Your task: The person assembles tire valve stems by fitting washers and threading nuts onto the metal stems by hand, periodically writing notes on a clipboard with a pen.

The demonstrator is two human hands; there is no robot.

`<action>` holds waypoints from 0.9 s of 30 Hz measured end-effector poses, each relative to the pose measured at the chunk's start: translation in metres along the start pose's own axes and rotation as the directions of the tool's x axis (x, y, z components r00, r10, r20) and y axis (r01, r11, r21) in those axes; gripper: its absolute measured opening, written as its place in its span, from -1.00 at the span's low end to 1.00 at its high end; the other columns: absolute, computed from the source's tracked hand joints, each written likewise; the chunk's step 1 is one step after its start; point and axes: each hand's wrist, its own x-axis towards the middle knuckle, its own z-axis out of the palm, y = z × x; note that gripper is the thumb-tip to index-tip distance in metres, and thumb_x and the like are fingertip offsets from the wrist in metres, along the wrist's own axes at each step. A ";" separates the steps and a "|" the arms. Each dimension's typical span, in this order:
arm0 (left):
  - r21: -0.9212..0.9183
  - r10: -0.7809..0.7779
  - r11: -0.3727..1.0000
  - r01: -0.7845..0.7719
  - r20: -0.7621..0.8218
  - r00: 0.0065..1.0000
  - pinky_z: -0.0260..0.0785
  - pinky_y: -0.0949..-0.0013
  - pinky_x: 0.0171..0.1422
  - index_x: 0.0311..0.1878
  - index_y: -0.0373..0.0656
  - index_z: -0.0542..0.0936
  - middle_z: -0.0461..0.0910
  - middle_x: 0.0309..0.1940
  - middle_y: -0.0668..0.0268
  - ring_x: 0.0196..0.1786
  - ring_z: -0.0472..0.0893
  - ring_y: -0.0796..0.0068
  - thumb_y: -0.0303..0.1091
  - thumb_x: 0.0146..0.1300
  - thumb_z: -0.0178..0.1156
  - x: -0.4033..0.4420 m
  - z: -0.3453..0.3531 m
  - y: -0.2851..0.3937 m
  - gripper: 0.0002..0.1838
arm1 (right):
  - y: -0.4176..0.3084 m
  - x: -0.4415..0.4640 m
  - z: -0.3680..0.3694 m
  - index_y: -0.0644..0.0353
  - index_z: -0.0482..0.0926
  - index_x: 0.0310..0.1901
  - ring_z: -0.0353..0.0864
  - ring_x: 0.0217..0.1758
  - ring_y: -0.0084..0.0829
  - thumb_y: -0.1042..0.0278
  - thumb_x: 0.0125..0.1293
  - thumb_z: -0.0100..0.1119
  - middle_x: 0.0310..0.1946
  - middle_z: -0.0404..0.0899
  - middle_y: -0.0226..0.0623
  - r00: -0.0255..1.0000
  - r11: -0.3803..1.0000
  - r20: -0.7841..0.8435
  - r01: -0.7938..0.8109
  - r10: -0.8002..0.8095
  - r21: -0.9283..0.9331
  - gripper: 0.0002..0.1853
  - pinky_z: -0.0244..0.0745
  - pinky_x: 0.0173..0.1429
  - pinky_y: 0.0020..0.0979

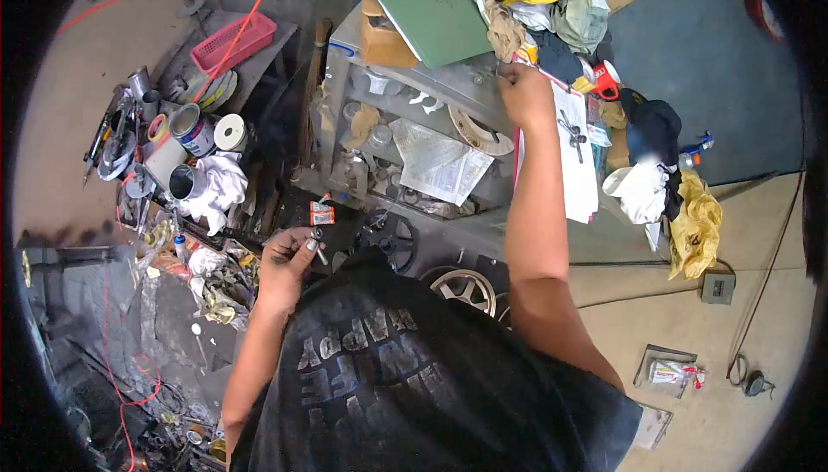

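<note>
My left hand (289,258) is closed around a small metal piece (319,244) with a round head and a short pale shank, held low in front of my shirt. My right hand (524,97) reaches out to the top of the shelf unit, its fingers curled together; whatever may be between them is hidden. Under my right forearm lie white papers (580,191) with a pink edge. Small dark metal parts (573,134) rest on those papers, to the right of my wrist. A green folder (423,6) leans at the upper left of my right hand.
Shelves below hold a creased paper sheet (442,161) and a curved part (477,131). At left stand a paint can (191,129), a white rag (220,191) and a pink basket (233,43). Wheels (464,289) sit near my waist. A red cord (250,19) crosses the left side.
</note>
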 end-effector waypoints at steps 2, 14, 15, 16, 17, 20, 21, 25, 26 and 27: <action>-0.006 0.038 0.999 -0.038 0.022 0.999 0.35 0.55 -0.16 -0.05 -0.22 0.65 0.68 -0.27 0.42 -0.26 0.55 0.69 -0.40 0.41 0.24 0.001 -0.003 -0.003 -0.86 | 0.016 0.019 0.013 0.15 0.72 -0.06 0.70 -0.02 0.01 0.34 0.17 0.27 -0.13 0.71 0.02 0.994 0.991 0.047 0.101 -0.097 -0.089 -0.71 0.56 0.12 -0.14; -0.037 0.034 0.999 -0.036 -0.046 0.998 0.25 0.61 -0.28 -0.03 -0.25 0.65 0.67 -0.27 0.44 -0.34 0.48 0.75 -0.38 0.42 0.22 -0.002 -0.016 -0.009 -0.83 | 0.037 0.048 0.007 0.13 0.69 -0.10 0.69 -0.07 0.04 0.34 0.09 0.27 -0.20 0.69 0.04 0.982 0.943 0.148 0.154 -0.114 -0.295 -0.70 0.57 0.04 -0.08; -0.028 0.027 0.999 -0.028 -0.051 0.998 0.24 0.61 -0.29 -0.02 -0.25 0.65 0.67 -0.27 0.44 -0.34 0.48 0.75 -0.38 0.42 0.22 -0.003 -0.014 -0.004 -0.82 | 0.037 0.048 0.010 0.17 0.70 -0.13 0.70 -0.14 0.03 0.35 0.09 0.27 -0.27 0.69 0.05 0.977 0.932 0.092 0.212 -0.193 -0.293 -0.72 0.56 -0.03 -0.08; -0.018 0.019 1.000 -0.020 -0.057 0.998 0.24 0.61 -0.29 -0.01 -0.25 0.64 0.67 -0.27 0.44 -0.34 0.47 0.75 -0.38 0.41 0.22 -0.005 -0.012 -0.001 -0.82 | 0.037 0.049 0.012 0.17 0.70 -0.13 0.70 -0.14 0.03 0.35 0.09 0.27 -0.27 0.69 0.05 0.976 0.932 0.094 0.214 -0.195 -0.292 -0.72 0.56 -0.03 -0.08; -0.017 0.017 1.000 -0.018 -0.058 0.998 0.24 0.61 -0.29 -0.01 -0.25 0.64 0.67 -0.27 0.44 -0.34 0.47 0.75 -0.38 0.41 0.22 -0.004 -0.011 -0.001 -0.82 | 0.037 0.051 0.015 0.15 0.71 -0.13 0.68 -0.07 0.04 0.33 0.11 0.27 -0.19 0.69 0.04 0.968 0.924 0.106 0.249 -0.228 -0.291 -0.73 0.57 0.04 -0.08; -0.047 0.022 0.999 -0.024 -0.047 0.999 0.21 0.60 -0.31 0.00 -0.25 0.64 0.67 -0.27 0.44 -0.35 0.46 0.76 -0.38 0.41 0.23 -0.003 -0.010 -0.004 -0.81 | 0.036 0.052 0.016 0.15 0.72 -0.11 0.69 -0.05 -0.01 0.31 0.13 0.28 -0.14 0.71 -0.01 0.967 0.939 0.131 0.243 -0.217 -0.242 -0.72 0.58 0.08 -0.13; -0.044 0.024 0.999 -0.026 -0.049 0.998 0.20 0.60 -0.32 0.00 -0.25 0.64 0.67 -0.27 0.44 -0.35 0.46 0.76 -0.38 0.41 0.23 -0.002 -0.010 -0.004 -0.81 | 0.030 0.052 0.013 0.18 0.72 -0.10 0.72 -0.10 -0.06 0.32 0.14 0.29 -0.17 0.73 -0.03 0.972 0.958 0.147 0.209 -0.182 -0.197 -0.71 0.59 0.04 -0.18; -0.024 0.042 0.999 -0.043 -0.048 0.998 0.19 0.60 -0.32 -0.02 -0.24 0.64 0.67 -0.27 0.45 -0.36 0.45 0.75 -0.36 0.42 0.23 -0.001 -0.014 -0.007 -0.82 | 0.017 0.038 -0.004 0.28 0.70 -0.12 0.74 -0.20 -0.26 0.38 0.14 0.30 -0.26 0.75 -0.12 0.942 0.981 0.292 0.124 -0.163 0.147 -0.73 0.58 -0.04 -0.30; -0.023 0.040 0.999 -0.042 -0.048 0.998 0.19 0.60 -0.32 -0.02 -0.24 0.64 0.67 -0.27 0.45 -0.36 0.45 0.75 -0.36 0.42 0.23 -0.001 -0.014 -0.007 -0.82 | 0.013 0.034 -0.003 0.30 0.71 -0.12 0.72 -0.24 -0.34 0.40 0.15 0.31 -0.29 0.75 -0.16 0.934 0.963 0.315 0.089 -0.169 0.253 -0.73 0.57 -0.07 -0.34; -0.038 0.021 0.999 -0.023 -0.046 0.999 0.18 0.61 -0.33 -0.03 -0.23 0.64 0.67 -0.27 0.45 -0.36 0.45 0.75 -0.35 0.42 0.24 -0.001 -0.015 -0.006 -0.82 | 0.012 0.030 -0.002 0.33 0.71 -0.12 0.71 -0.27 -0.41 0.41 0.16 0.31 -0.32 0.76 -0.19 0.925 0.934 0.337 0.049 -0.177 0.354 -0.74 0.57 -0.09 -0.38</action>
